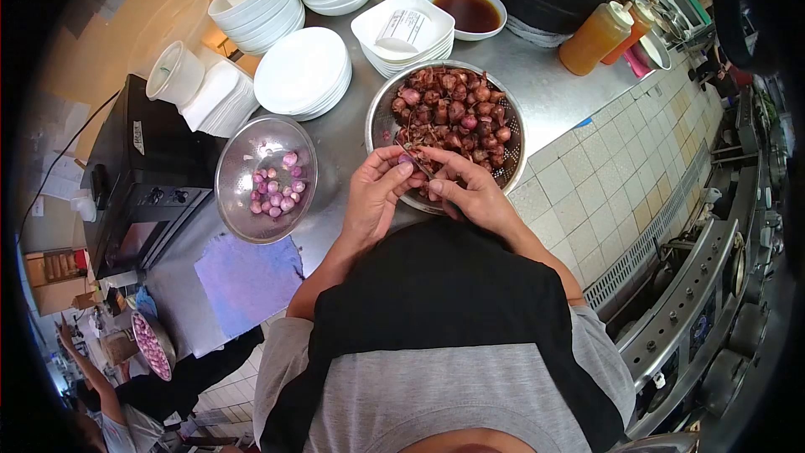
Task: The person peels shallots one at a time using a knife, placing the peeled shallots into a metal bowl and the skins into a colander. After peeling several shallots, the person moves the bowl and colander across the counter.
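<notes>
Over the near rim of a metal colander (375,122) full of reddish-brown unpeeled shallots (457,111), my two hands are close together. My left hand (375,193) is closed on a small purple shallot (405,159). In my right hand (472,193), thumb and fingers pinch a small thin knife (417,161), its blade at the shallot. To the left, a second metal colander (239,159) holds several peeled, pale purple shallots (275,186).
Stacked white plates (302,71), square bowls (404,29) and a bowl of dark liquid (467,13) stand behind. Sauce bottles (595,38) are at back right. A black appliance (155,176), purple cloth (250,281) and another person (126,394) are at left.
</notes>
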Available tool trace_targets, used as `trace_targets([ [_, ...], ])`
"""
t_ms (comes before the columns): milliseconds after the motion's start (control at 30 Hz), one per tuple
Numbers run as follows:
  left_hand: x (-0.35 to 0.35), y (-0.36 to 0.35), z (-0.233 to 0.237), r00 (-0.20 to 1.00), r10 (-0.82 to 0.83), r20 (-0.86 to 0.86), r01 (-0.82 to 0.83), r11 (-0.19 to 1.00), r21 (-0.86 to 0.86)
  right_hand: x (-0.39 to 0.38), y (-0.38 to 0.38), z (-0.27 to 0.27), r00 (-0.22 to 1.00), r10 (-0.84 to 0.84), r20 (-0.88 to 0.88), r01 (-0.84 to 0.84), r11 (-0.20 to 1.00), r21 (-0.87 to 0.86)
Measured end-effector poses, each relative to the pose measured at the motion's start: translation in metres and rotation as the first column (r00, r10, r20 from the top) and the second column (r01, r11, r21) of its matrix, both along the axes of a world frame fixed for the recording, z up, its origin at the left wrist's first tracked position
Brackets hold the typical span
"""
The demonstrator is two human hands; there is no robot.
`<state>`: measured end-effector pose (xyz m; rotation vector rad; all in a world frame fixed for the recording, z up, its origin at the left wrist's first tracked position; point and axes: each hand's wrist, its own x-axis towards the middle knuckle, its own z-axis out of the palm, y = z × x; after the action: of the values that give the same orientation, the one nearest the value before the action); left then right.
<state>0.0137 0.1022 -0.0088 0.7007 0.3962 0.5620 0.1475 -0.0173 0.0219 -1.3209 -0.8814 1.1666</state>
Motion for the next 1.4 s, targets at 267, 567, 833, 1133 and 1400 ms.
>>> trace_targets([
  [267, -0.003, 0.002, -0.004, 0.998, -0.066, -0.021, 0.068, 0.993, 0.092, -0.001, 0.007, -0.009, 0.996, -0.084, -0.043, 0.084, 0.996, 0.018],
  [567, -0.006, 0.010, 0.000, 0.981, -0.193, 0.033, 0.190, 0.978, 0.081, 0.006, 0.000, 0.001, 0.869, -0.085, -0.488, 0.079, 0.996, -0.034],
  [833, -0.009, 0.012, -0.002, 0.975, -0.214, 0.059, 0.214, 0.977, 0.012, 0.003, -0.002, 0.002, 0.946, -0.089, -0.313, 0.097, 0.995, 0.011],
  [1133, -0.010, 0.012, -0.004, 0.971, -0.212, 0.108, 0.220, 0.973, -0.068, 0.011, -0.001, -0.009, 0.953, -0.164, -0.255, 0.174, 0.985, 0.015],
  [1400, -0.007, 0.013, -0.011, 0.989, -0.148, 0.025, 0.149, 0.989, -0.019, -0.002, -0.003, -0.002, 0.998, -0.061, 0.009, 0.062, 0.997, -0.036],
])
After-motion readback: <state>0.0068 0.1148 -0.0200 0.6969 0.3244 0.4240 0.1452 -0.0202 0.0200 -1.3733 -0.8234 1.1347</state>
